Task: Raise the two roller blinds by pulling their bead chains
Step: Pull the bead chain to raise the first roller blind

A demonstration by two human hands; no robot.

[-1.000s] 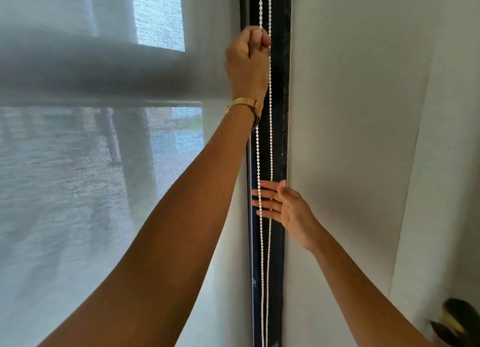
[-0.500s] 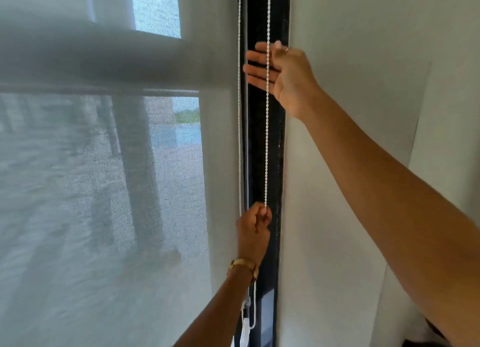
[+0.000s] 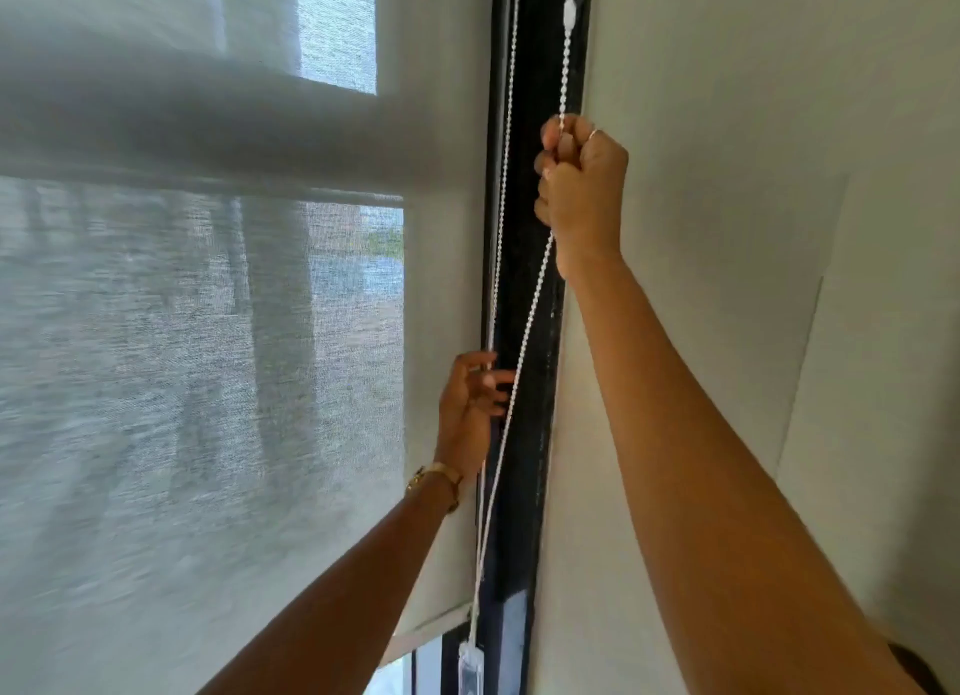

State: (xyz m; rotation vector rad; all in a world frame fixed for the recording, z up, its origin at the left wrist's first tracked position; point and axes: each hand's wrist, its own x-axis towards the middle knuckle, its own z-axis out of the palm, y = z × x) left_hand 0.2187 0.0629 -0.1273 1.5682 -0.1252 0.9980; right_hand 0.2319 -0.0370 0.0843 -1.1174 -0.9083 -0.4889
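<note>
A grey translucent roller blind (image 3: 208,382) covers the window on the left; its bottom bar (image 3: 431,629) shows at the lower middle. A white bead chain (image 3: 527,325) hangs in a loop along the black window frame (image 3: 524,257). My right hand (image 3: 582,190) is up high, fisted around the right strand of the chain, just below a white connector (image 3: 570,12). My left hand (image 3: 470,408) is lower, fingers loosely apart beside the left strand, with a gold bracelet on the wrist. The chain ends at a white tensioner (image 3: 471,666) at the bottom.
A plain white wall (image 3: 727,174) fills the right side. Through the blind a blurred outdoor scene shows. A strip of bare glass (image 3: 410,668) is visible under the blind's bottom bar.
My right hand has closed on the chain's right strand where it was open before. My left hand has let go of the chain and opened. The camera has tilted down slightly.
</note>
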